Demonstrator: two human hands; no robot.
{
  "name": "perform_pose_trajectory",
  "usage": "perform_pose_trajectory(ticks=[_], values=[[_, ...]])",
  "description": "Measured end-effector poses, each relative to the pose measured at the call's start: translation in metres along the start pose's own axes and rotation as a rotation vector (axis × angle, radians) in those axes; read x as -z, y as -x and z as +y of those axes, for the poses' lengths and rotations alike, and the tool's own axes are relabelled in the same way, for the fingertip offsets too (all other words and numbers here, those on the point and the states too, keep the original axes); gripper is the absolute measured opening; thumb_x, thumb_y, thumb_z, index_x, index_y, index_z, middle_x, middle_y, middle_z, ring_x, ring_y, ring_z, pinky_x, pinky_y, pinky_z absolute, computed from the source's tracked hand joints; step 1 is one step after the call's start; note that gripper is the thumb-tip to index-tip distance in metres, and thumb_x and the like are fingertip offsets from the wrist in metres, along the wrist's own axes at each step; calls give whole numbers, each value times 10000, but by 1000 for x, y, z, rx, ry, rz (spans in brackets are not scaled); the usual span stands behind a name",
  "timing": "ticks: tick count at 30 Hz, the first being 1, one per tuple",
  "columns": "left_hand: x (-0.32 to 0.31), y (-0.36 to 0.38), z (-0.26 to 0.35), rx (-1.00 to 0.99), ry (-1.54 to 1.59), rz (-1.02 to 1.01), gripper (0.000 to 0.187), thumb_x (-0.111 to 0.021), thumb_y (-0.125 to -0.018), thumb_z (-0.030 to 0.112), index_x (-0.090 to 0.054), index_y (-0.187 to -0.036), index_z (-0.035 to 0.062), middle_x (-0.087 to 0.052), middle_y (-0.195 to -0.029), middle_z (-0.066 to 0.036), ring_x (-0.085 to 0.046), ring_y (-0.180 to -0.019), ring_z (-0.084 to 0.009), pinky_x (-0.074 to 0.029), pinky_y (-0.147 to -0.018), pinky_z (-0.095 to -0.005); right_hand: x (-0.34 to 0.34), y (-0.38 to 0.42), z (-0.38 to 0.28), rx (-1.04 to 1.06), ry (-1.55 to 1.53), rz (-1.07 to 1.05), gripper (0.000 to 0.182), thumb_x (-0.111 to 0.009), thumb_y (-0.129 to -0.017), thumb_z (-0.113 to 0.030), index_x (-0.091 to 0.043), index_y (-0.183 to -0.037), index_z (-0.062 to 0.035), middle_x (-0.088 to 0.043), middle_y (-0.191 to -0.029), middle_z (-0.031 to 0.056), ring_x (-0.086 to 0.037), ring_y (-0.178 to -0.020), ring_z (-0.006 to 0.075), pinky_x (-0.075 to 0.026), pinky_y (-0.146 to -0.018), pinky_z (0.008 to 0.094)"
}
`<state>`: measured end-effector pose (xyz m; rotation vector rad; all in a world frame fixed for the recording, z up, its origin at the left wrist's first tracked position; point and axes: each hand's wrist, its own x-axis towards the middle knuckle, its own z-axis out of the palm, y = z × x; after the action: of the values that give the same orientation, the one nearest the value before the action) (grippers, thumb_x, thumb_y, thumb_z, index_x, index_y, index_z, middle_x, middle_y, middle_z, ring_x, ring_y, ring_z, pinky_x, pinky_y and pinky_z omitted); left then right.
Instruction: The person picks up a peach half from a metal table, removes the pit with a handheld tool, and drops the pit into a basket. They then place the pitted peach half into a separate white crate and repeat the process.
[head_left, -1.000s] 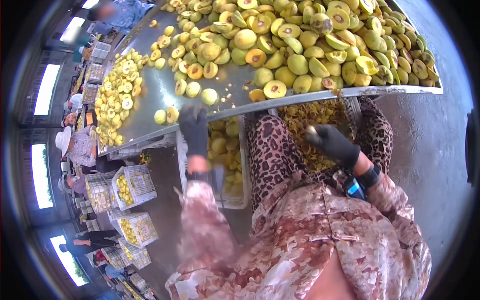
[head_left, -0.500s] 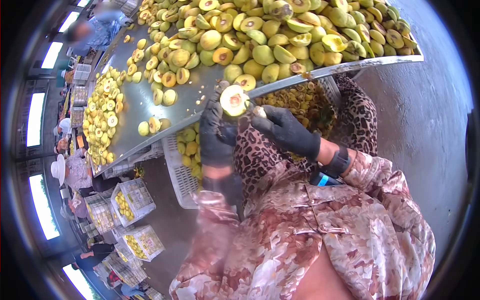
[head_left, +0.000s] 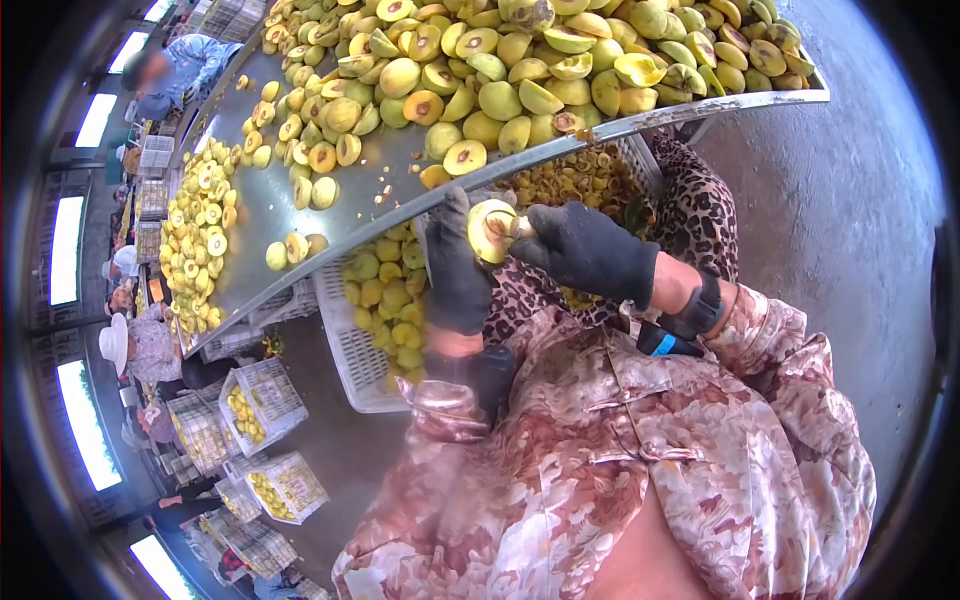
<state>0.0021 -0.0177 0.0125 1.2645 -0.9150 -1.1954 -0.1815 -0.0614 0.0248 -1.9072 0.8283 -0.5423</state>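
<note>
Beside the metal table (head_left: 268, 205), a fruit half (head_left: 488, 232) is gripped by the fingers of the left hand (head_left: 458, 265); against it a pale object (head_left: 523, 228) is pinched by the right hand (head_left: 590, 250). More halves (head_left: 499, 99) are heaped on the table; a white crate (head_left: 358, 365) is partly blocked by the left wrist (head_left: 453, 344).

Near the view's middle, toward twelve o'clock, the halved fruit (head_left: 486, 238) shows its pale-yellow cut face, brownish inside. A pale tool (head_left: 523, 228) is at its three-o'clock side.
</note>
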Motion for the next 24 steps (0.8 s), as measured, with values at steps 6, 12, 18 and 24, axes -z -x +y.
perform_pose_trajectory(ticks=[6, 12, 18, 24], values=[[-11, 9, -17, -4, 254, 115, 484, -404, -1110, 421, -620, -1185, -5, -711, -1039, -99, -683, -937, -185, -564, -851, -321, -2, -11, 12, -78, -257, -212, 325, -640, -947, -304, -683, -934, 17, -676, -809, 264, -673, -736, 399, -521, -715, 462], [-20, 14, -25, -50, 188, 147, 440, -387, -1118, 401, -581, -1185, 11, -702, -1046, -104, -680, -940, -183, -571, -846, -322, 7, -15, 21, -71, -75, -322, 335, -616, -973, -292, -692, -956, 34, -694, -793, 219, -676, -732, 269, -514, -726, 423], [-20, 5, -11, -46, 294, 109, 458, -372, -1119, 410, -591, -1159, 10, -706, -1030, -110, -682, -920, -184, -568, -852, -324, -10, -16, 26, -26, -431, -169, 343, -619, -996, -300, -704, -1052, 28, -695, -823, 92, -606, -798, 116, -515, -757, 362], [-20, 2, -15, -77, 243, 186, 444, -393, -1115, 397, -597, -1156, 4, -705, -1006, -107, -680, -899, -187, -560, -831, -321, -4, -23, 24, -50, -261, -275, 365, -619, -994, -333, -700, -1041, 20, -705, -837, 173, -648, -765, 210, -521, -754, 384]])
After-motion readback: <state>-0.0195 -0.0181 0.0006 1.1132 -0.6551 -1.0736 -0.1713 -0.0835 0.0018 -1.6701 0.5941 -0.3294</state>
